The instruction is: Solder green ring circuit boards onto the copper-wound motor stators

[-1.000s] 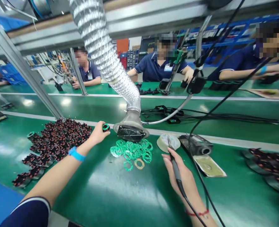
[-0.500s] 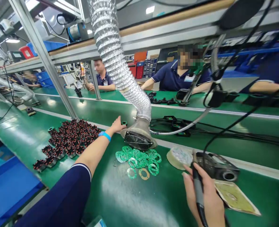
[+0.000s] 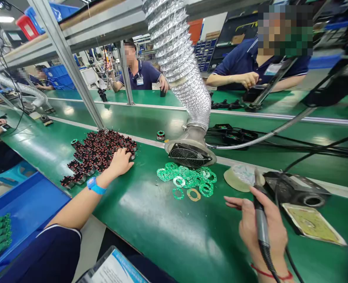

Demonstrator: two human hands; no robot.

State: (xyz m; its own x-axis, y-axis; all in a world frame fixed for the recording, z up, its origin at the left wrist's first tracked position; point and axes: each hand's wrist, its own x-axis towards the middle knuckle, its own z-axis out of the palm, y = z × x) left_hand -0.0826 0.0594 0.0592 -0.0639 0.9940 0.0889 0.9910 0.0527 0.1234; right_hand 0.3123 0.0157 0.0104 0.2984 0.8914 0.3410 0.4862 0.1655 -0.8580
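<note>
At the right edge of a heap of motor stators (image 3: 98,151), with dark cores and copper windings, my left hand (image 3: 121,162) rests over the nearest ones. Its thumb is apart from the fingers, and their tips are partly hidden among the stators. My right hand (image 3: 264,228) is wrapped round a soldering iron (image 3: 261,224), its tip end pointing away from me over a round pad (image 3: 240,177). A loose pile of green ring-shaped circuit boards (image 3: 188,177) lies between my hands, with a tan ring (image 3: 194,195) in front. One stator topped with a green ring (image 3: 161,135) stands beyond the pile.
A fume extractor hood (image 3: 190,151) on a silver duct (image 3: 182,59) hangs over the boards. Right of my hand lie a dark iron holder (image 3: 294,188) and a yellowish sponge tray (image 3: 313,224). A blue bin (image 3: 29,212) holds green-topped parts at left. Co-workers sit opposite.
My left hand has come back from beside the hood, near the green-topped stator, to the stator heap. My right hand still grips the soldering iron. The camera view has shifted.
</note>
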